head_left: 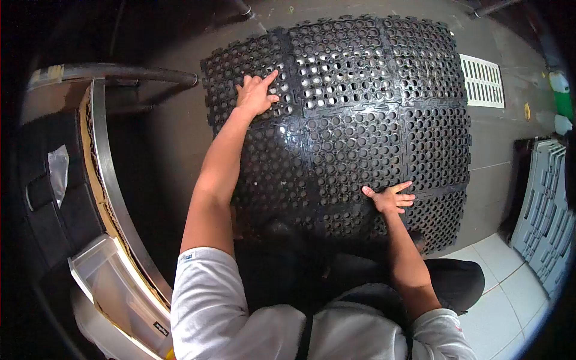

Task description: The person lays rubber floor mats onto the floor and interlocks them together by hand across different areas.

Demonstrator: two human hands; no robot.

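Observation:
A black rubber floor mat (354, 141) made of interlocking tiles with round holes spreads across the floor in front of me. My left hand (256, 95) rests on its upper left part, fingers spread, with the arm stretched far forward. My right hand (391, 198) lies on the lower right part near a seam between tiles, its fingers also spread. Neither hand grips anything. The mat's surface looks shiny, and pale patches show through several holes near its far side. Its near edge is hidden in shadow by my legs.
A white slotted drain grate (482, 81) lies beyond the mat's right edge. Grey slatted panels (543, 210) stand at the right, near white floor tiles (495, 264). On the left are a metal-edged table (111, 162) and a clear plastic bin (120, 288). Green-and-white containers (561, 99) stand far right.

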